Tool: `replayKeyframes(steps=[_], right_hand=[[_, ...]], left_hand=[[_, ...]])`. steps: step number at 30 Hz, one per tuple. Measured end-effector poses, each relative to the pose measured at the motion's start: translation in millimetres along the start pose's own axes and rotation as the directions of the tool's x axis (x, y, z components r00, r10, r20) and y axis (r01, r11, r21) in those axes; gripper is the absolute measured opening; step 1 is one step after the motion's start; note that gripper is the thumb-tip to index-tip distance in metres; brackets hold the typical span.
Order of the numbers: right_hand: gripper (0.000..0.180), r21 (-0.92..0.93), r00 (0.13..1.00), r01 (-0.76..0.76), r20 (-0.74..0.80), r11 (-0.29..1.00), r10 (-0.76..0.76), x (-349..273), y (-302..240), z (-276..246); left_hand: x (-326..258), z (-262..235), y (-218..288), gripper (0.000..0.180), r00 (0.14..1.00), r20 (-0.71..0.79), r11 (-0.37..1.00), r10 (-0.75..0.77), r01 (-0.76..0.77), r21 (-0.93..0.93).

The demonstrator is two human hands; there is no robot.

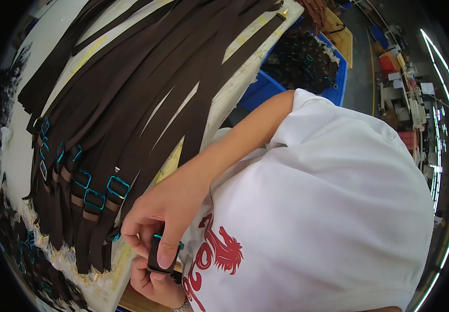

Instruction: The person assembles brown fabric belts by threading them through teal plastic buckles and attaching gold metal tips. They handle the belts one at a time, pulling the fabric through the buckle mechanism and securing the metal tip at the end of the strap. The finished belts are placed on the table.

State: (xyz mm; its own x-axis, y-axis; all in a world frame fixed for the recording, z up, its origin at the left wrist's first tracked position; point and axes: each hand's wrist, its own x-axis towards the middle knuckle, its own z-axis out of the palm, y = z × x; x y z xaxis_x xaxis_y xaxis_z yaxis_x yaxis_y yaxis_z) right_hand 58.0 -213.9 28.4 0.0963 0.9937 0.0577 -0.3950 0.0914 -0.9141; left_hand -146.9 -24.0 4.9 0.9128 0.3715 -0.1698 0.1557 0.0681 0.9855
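Observation:
My right hand (164, 213) reaches across from the upper right and is closed on a dark brown strap (154, 256), its thumb pressing the strap's face. A teal metal buckle (157, 236) shows on the strap beside that thumb. My left hand (154, 286), with a metal band at its wrist, grips the lower end of the same strap between thumb and fingers. Both hands meet just off the table edge, close to my white shirt. Beside them on the table lie several long brown straps (115, 93), some fitted with teal rectangular buckles (94, 199).
The pale, worn table (224, 106) has yellow marks. Clear plastic wrap (68, 260) lies near its lower end. A gold-coloured clasp (282, 15) ends one strap at the top. Behind my right arm, a blue bin (271, 86) holds dark pieces with teal buckles. Cluttered shelves stand far right.

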Motion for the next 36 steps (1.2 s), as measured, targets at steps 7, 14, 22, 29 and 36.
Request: replayKeyframes(steps=[7,14,22,29,36], right_hand=[[0.029,-0.048,0.894,-0.292,0.341,0.955,0.291,13.5,-10.7,-9.5],[0.027,-0.156,0.933,-0.350,0.022,0.923,0.358,-3.2,-19.7,13.2],[0.024,-0.240,0.974,-0.226,-0.044,0.944,0.222,-24.8,-24.3,14.0],[0.029,-0.112,0.965,-0.250,0.049,0.962,0.257,-43.4,-39.3,1.5],[0.031,-0.663,0.905,-0.295,0.037,0.688,0.424,-44.4,-83.7,-39.3]], left_hand=[[8.1,-4.4,47.6,0.035,0.980,0.186,0.965,0.062,-0.107,0.239],[23.3,27.6,124.3,0.063,0.733,0.677,0.472,0.068,-0.621,0.626],[34.0,51.3,121.5,0.047,0.672,0.713,0.381,0.201,-0.724,0.575],[39.9,34.8,108.2,0.039,0.651,0.737,0.594,0.182,-0.670,0.445],[33.6,4.9,93.6,0.019,0.778,0.519,0.815,-0.354,-0.015,0.579]])
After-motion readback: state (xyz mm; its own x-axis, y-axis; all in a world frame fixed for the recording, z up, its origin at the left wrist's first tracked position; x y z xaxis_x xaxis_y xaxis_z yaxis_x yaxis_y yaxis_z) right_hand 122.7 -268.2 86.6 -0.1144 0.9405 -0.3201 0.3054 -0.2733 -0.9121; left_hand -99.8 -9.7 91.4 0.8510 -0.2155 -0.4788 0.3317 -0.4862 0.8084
